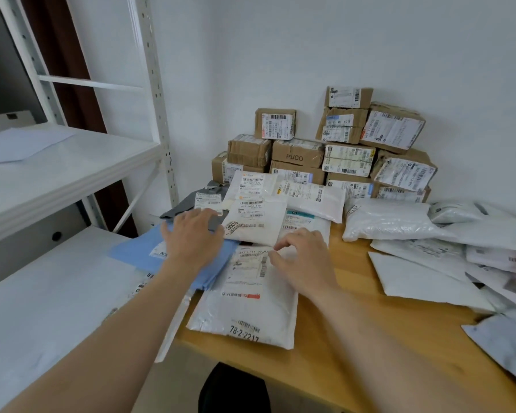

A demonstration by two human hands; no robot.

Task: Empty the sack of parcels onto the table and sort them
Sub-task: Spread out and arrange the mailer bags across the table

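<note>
Bright, even light; soft shadows; blurred, wide-angle-warped edges.

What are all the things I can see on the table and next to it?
cardboard boxes: about twelve, brown, stacked against the wall at the back of the table
white bags: many, white, spread over the table, some overlapping
blue bag: one, light blue, at the table's left edge, partly under the left hand
grey bag: one, dark grey, just behind the left hand
table: one, light wood, under the parcels
shelf rack: one, white, to the left of the table
sheet of paper: one, white, on the upper shelf
left hand: one, lying flat on the bags
right hand: one, fingers bent, on a white bag
</note>
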